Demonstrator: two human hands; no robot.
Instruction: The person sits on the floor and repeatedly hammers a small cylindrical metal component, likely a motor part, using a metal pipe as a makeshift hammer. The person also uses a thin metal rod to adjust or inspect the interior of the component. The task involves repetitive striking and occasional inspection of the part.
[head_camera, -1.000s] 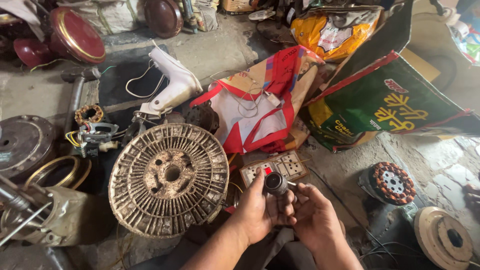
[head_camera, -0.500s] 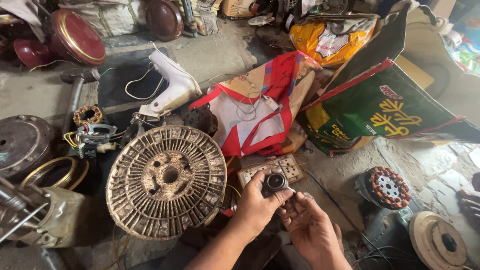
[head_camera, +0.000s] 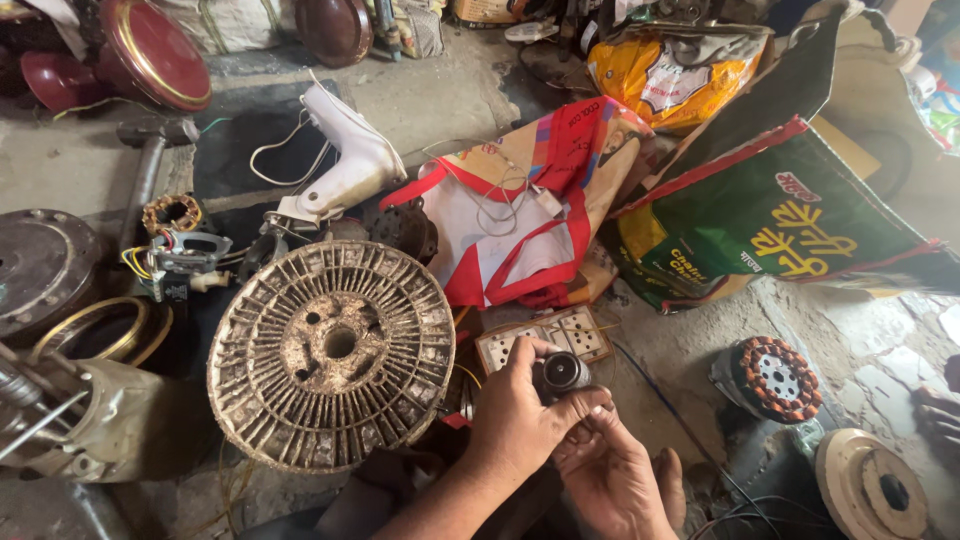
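My left hand (head_camera: 515, 420) grips a small dark round metal part (head_camera: 560, 373) with a hole in its face, held low in the middle of the view. Just below it is my right hand (head_camera: 612, 472), whose fingertips touch the underside of the part and my left fingers. Behind the hands a beige switch board (head_camera: 548, 338) lies on the floor. To their left a large, dirty, round finned rotor disc (head_camera: 335, 355) rests on the floor, a little apart from my left hand.
A copper-wound stator (head_camera: 775, 377) and a cream round cover (head_camera: 875, 492) lie at the right. Printed sacks (head_camera: 770, 225) and a red-and-white bag (head_camera: 520, 225) fill the back. A white fan housing (head_camera: 345, 160), wired parts (head_camera: 175, 255) and metal motor housings (head_camera: 40, 265) crowd the left.
My right hand dropped a little and its fingers came back up under the part. My left hand kept hold of the part and stayed almost in place.
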